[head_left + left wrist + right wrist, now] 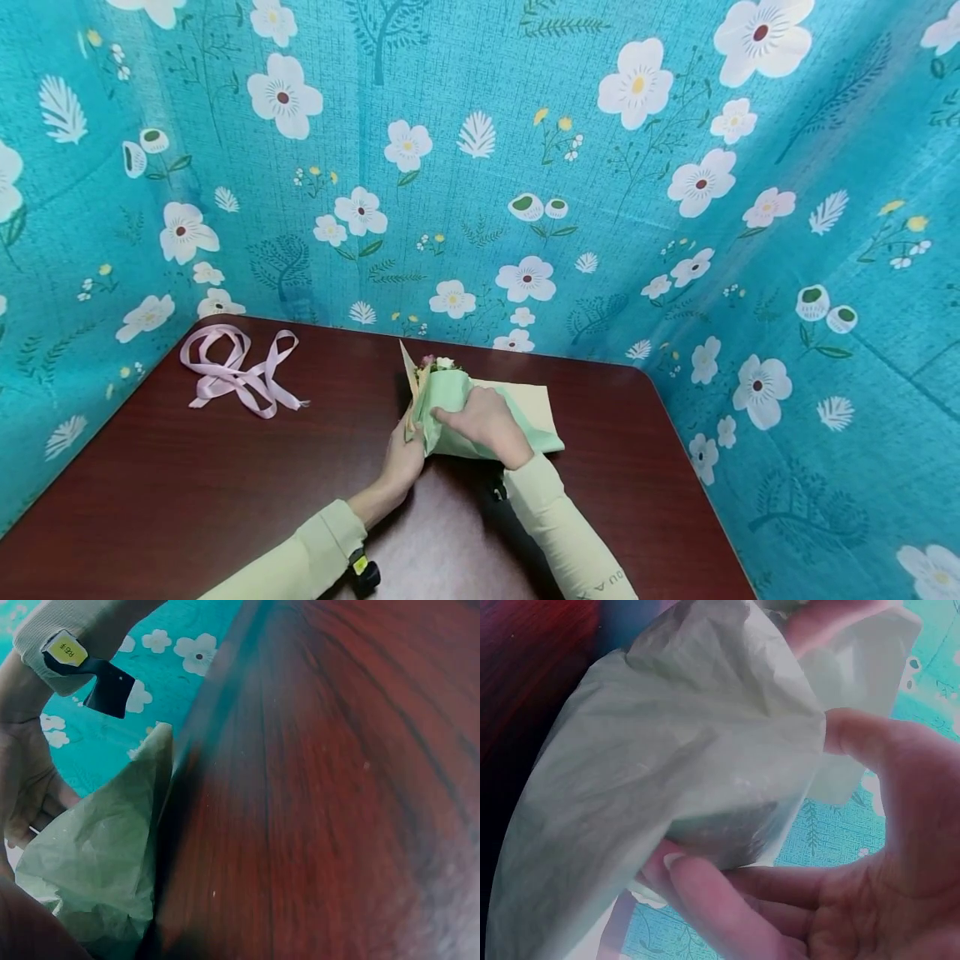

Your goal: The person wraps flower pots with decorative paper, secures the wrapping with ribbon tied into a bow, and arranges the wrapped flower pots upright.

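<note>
A small bouquet, its pink and white flowers (444, 364) showing at the top, is partly rolled in green and cream wrapping paper (448, 392). My left hand (405, 450) grips the wrapped lower left side. In the left wrist view only a dark edge of that hand (30, 922) shows beside the green paper (97, 855). My right hand (486, 421) holds the right side of the wrap. From the right wrist view, the right hand's thumb touches the paper's edge (705, 757) and its fingers curl into the fold. The stems are hidden.
A pink ribbon (236, 371) lies loosely looped at the far left of the dark red wooden table (315, 467). Cream and green paper (525, 404) spreads flat to the right of the bouquet. A blue floral curtain (465, 167) stands behind the table.
</note>
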`<control>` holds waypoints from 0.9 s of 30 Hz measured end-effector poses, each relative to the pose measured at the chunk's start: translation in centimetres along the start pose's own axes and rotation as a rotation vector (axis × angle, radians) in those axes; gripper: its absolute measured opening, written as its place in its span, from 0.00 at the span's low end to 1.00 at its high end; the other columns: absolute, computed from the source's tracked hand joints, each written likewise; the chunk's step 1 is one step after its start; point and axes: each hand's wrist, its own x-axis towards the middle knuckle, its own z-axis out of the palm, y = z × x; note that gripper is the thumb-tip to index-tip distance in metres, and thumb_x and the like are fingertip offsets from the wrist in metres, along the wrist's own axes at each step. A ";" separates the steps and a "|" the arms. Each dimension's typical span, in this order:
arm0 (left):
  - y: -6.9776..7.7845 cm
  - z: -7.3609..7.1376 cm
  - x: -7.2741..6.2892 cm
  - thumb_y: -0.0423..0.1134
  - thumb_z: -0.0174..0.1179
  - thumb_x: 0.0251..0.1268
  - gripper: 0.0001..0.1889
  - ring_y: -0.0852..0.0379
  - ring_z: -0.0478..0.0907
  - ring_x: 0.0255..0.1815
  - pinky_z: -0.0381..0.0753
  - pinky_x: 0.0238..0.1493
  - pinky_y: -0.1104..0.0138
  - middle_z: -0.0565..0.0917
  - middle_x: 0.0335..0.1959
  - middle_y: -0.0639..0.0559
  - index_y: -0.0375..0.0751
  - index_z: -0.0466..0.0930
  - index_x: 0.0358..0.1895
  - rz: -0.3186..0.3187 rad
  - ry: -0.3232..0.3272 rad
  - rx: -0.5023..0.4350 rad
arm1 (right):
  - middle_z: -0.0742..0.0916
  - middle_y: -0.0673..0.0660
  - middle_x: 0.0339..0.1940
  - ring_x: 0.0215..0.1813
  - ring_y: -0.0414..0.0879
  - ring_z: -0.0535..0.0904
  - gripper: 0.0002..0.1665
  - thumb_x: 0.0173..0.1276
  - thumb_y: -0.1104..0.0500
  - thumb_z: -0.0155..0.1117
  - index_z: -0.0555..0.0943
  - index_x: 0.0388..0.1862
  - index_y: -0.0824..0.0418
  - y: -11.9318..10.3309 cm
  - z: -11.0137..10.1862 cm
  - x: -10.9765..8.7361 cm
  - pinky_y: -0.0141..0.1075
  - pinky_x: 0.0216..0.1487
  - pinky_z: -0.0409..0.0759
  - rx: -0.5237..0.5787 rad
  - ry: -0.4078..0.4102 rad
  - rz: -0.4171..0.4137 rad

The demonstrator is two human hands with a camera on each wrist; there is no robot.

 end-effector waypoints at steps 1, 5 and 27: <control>0.0 0.0 0.0 0.32 0.42 0.82 0.29 0.36 0.53 0.80 0.52 0.78 0.44 0.57 0.80 0.35 0.34 0.52 0.81 0.017 -0.008 0.023 | 0.80 0.55 0.21 0.23 0.45 0.75 0.33 0.59 0.29 0.67 0.77 0.24 0.58 0.0 0.0 0.0 0.38 0.22 0.72 0.006 0.000 0.001; 0.1 -0.1 0.2 0.36 0.43 0.83 0.29 0.39 0.51 0.81 0.50 0.79 0.45 0.55 0.82 0.40 0.39 0.52 0.82 0.059 -0.036 0.074 | 0.80 0.54 0.22 0.24 0.45 0.76 0.34 0.58 0.29 0.68 0.80 0.29 0.60 0.0 -0.1 0.1 0.37 0.23 0.73 0.008 0.009 0.001; 0.2 -0.2 0.8 0.35 0.47 0.81 0.29 0.38 0.42 0.83 0.48 0.78 0.42 0.51 0.83 0.41 0.38 0.55 0.80 0.315 -0.188 0.248 | 0.68 0.42 0.09 0.15 0.36 0.65 0.28 0.50 0.42 0.81 0.71 0.13 0.52 2.0 -0.5 0.0 0.31 0.18 0.65 0.104 -0.120 -0.239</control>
